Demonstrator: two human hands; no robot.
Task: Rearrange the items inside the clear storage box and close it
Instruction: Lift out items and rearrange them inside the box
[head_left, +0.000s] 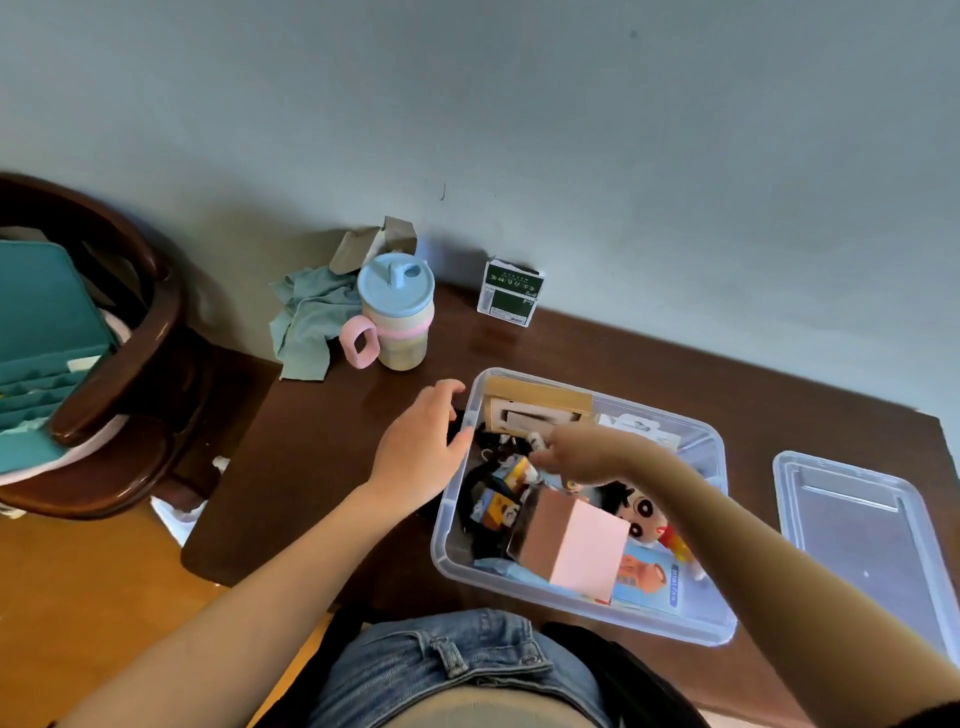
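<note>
the box sits mid-table, lid to its right. left hand rests relaxed on its rim; right hand reaches inside (grip unclear). light, stiff plastic; best held by rims.

Bare forearms, blue denim jeans with belt loops, dark top.

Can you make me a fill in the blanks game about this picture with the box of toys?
1. The clear storage box has no lid on it, so it is ____.
2. The lid lies on the table to the ____ of the box.
3. The cup near the wall has a ____ handle.
4. The right hand reaches ____ the box, while the left hand is at its rim.

Missing words: open; right; pink; into
</note>
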